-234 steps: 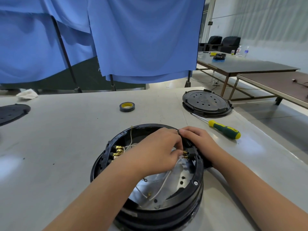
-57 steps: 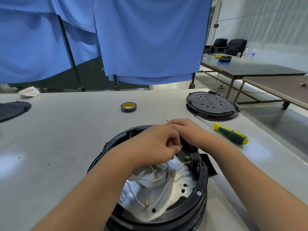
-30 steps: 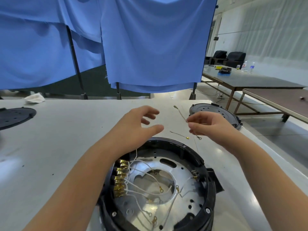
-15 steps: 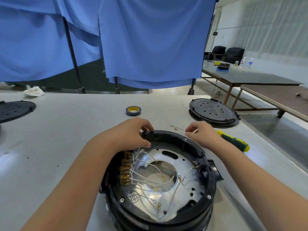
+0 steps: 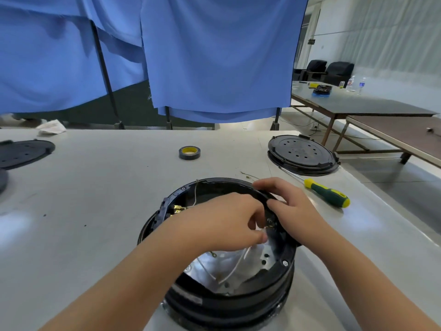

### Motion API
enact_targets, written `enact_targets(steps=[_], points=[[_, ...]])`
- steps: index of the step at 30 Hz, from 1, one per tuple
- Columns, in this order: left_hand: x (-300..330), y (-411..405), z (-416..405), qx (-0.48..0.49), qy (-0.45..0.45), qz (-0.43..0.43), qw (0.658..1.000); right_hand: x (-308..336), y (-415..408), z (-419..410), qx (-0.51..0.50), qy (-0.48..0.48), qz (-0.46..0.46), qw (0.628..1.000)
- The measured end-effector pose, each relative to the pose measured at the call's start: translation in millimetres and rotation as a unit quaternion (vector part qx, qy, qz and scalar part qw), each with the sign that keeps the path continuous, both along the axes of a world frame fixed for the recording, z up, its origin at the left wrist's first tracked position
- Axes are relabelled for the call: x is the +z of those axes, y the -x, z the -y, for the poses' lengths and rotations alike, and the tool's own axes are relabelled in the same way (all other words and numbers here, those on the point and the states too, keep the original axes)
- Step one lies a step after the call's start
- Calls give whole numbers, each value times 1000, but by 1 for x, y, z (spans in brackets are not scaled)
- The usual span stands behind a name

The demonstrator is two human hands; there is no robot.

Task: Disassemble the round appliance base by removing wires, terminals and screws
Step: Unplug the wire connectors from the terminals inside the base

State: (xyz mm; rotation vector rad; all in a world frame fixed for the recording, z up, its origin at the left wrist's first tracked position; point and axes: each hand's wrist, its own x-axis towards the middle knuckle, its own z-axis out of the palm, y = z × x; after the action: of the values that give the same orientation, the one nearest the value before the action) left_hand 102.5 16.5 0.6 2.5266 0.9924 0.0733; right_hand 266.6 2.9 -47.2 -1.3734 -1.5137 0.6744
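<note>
The round black appliance base (image 5: 229, 299) stands open-side up on the grey table, with a silver metal plate and white wires (image 5: 235, 266) inside. Brass terminals (image 5: 177, 208) show at its left inner wall. My left hand (image 5: 226, 220) reaches across the inside, fingers pinched on a white wire at the right inner wall. My right hand (image 5: 290, 206) grips the base's right rim beside a small socket part (image 5: 270, 222). A thin removed wire (image 5: 248, 175) lies on the table just beyond the base.
A green and yellow screwdriver (image 5: 327, 195) lies right of the base. A black round cover (image 5: 301, 155) sits at the back right, a tape roll (image 5: 189, 152) at the back middle, another black disc (image 5: 23, 152) at the far left. The table edge runs along the right.
Earlier my right hand lifted a thin wire out and laid it on the table. Since half a second ago both hands moved from the far rim to the right inner wall.
</note>
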Motion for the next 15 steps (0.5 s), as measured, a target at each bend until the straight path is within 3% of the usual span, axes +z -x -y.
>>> enact_targets(steps=[3,10,15], points=[[-4,-6,1,11,-32,-33,999,-6,0,-1,-3,-14,-35,999],[-13,-21,6,40,-52,36,997,-10,-2,-3,1,-25,-52,998],[-14,-24,7,39,-116,15,992,-11,-2,-3,5,-27,-68,997]])
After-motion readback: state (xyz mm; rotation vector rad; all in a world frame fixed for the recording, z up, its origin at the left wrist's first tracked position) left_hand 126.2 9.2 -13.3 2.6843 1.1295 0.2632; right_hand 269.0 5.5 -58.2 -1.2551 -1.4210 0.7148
